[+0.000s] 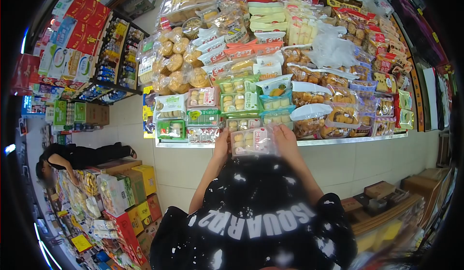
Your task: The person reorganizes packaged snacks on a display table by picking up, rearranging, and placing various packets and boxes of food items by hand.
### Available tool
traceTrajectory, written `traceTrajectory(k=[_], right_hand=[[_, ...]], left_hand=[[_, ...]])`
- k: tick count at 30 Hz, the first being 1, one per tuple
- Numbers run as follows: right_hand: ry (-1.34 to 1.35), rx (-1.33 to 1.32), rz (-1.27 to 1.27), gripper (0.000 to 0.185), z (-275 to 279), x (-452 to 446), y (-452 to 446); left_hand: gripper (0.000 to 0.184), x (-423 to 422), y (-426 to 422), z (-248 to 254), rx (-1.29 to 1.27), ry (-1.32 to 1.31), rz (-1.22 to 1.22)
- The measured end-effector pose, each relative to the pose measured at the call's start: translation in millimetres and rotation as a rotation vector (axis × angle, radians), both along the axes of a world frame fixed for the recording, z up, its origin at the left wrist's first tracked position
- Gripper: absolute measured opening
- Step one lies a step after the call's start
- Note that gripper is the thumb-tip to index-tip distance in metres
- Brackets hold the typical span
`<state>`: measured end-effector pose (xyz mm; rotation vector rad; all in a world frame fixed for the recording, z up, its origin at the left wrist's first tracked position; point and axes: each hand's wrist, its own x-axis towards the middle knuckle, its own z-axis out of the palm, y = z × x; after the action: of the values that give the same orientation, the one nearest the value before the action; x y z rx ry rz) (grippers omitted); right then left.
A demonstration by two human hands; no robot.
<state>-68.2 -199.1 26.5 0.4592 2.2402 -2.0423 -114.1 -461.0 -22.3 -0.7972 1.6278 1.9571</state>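
Note:
A clear plastic pack of small round pastries (249, 140) with a pink-and-white label is held close to my body at the table's front edge. My left hand (222, 144) grips its left side, with fingers closed against the edge. On the opposite side, my right hand (286, 142) closes on the right edge, slightly blurred. Right behind the held pack, a similar pastry pack (237, 124) lies in the display. A green-labelled pastry pack (203, 116) and a green tray pack (171, 129) are to the left. Blue-trimmed bags (277, 115) lie just beyond my right hand.
Packaged breads and pastries (309, 94) are crowded over the display table, whose metal front edge (357, 143) runs before me. A loose clear plastic bag (331, 48) lies on top. Stacked goods (123, 192) and a person in black (92, 155) are at the left; cartons (384, 190) stand lower right.

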Motion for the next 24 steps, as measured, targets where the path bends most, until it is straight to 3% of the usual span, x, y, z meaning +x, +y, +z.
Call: traceTrajectory(k=[3,6,8,11,18,24], right_hand=[[-0.022,0.040,-0.016,0.031,13,-1,-1],[-0.087,0.039,-0.052,0.032,7,3,1],[-0.083,0.084,-0.066,0.032,2,6,2],[-0.171,0.012,-0.136,0.034,1,5,1],[-0.038,0.155,-0.099,0.034,-9,-1,4],[-0.054,0.077,-0.119,0.035,-8,-5,5]], left_hand=[[0.047,0,-2,20,0.150,-0.101,-0.212],[0.039,2,4,23,0.243,-0.110,-0.163],[0.023,1,21,40,0.165,-0.026,0.067],[0.017,2,-4,11,0.195,0.017,-0.134],[0.018,1,-1,19,-0.034,-0.028,-0.237],[0.023,0,-6,18,0.216,-0.028,-0.244]])
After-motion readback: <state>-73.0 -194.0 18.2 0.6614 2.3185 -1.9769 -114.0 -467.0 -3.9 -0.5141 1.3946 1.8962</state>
